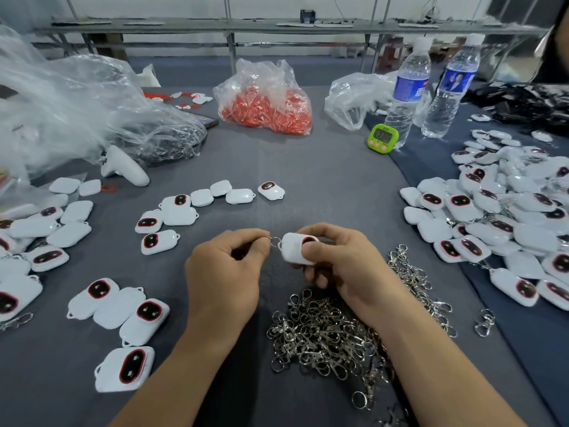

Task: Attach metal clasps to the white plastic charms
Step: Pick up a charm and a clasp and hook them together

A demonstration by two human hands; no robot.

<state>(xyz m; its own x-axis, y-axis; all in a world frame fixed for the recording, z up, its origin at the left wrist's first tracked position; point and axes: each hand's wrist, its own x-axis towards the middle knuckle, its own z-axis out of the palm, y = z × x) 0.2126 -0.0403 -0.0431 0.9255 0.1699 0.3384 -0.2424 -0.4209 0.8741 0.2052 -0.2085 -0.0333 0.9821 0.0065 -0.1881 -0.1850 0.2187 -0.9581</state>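
Charm (295,249) in right hand (348,268); orange-filled bag (261,76)

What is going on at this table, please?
A person is putting keychain charms together. The right hand holds a white plastic charm, and the left hand pinches a metal clasp by its ring, right at the charm's loop. I cannot tell whether it is hooked on yet. A pile of clasps lies on the grey table near the wrists. Loose charms lie to the left, and a bigger heap of charms is on the right.
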